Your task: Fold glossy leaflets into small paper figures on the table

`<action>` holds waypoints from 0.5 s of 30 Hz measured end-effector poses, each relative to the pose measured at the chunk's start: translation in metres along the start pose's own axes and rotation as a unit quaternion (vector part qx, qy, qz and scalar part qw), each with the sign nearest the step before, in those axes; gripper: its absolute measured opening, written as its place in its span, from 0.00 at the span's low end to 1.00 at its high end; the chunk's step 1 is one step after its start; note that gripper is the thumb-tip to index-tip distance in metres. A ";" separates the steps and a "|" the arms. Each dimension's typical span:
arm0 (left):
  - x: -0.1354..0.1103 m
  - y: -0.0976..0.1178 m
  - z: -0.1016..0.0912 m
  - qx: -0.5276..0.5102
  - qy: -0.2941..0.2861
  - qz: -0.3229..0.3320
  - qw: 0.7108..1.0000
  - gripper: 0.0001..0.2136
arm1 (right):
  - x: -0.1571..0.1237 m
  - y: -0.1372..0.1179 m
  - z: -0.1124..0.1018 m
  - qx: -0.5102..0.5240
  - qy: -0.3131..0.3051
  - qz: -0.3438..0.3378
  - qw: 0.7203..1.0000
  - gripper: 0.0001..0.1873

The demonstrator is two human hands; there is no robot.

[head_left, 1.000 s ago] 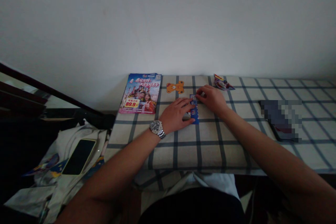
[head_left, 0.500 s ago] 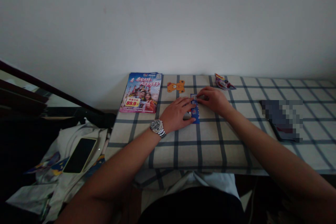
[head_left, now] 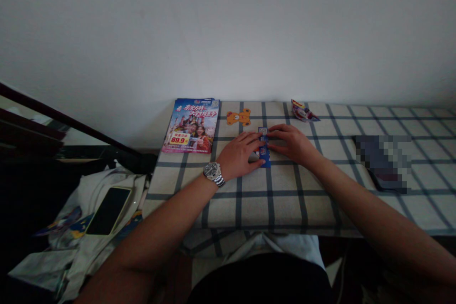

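Observation:
A narrow folded blue leaflet [head_left: 264, 157] with a printed code near its top lies on the checked cloth. My left hand [head_left: 239, 154], a steel watch on its wrist, rests on it from the left. Its fingers are spread, fingertips and thumb touching the paper and covering part of it. On the other side, my right hand [head_left: 292, 142] reaches the leaflet's right edge. The index finger is near the top and the thumb lower down, with a gap between them. Above the left hand lies an orange bear cutout [head_left: 238, 117].
Colourful printed flyers [head_left: 192, 126] are stacked at the table's left end. A small folded paper piece [head_left: 303, 111] stands near the wall [head_left: 228, 33]. A dark, partly pixelated flat object [head_left: 381, 166] lies at right. A phone [head_left: 109, 211] sits on fabric at lower left.
My right hand has shifted slightly downward, and its thumb and index finger have spread apart along the leaflet's edge. My left hand and the leaflet stay in place.

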State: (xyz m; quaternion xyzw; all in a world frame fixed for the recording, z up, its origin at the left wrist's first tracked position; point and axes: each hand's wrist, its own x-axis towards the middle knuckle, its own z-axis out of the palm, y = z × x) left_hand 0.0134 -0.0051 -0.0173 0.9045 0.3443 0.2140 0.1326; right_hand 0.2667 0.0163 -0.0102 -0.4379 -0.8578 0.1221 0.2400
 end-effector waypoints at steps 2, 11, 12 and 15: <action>0.000 0.000 0.000 0.000 0.001 -0.001 1.000 0.24 | -0.004 -0.002 0.000 -0.004 -0.003 -0.003 1.000 0.14; -0.001 0.000 0.001 0.003 0.003 -0.001 1.000 0.26 | -0.024 -0.012 -0.002 -0.016 -0.019 -0.016 1.000 0.22; -0.001 0.000 0.001 0.003 0.002 -0.001 1.000 0.26 | -0.025 -0.014 -0.003 -0.018 -0.024 -0.017 0.999 0.23; 0.000 -0.001 0.002 0.005 -0.002 -0.001 1.000 0.26 | -0.029 -0.018 -0.004 -0.030 -0.038 -0.024 0.999 0.27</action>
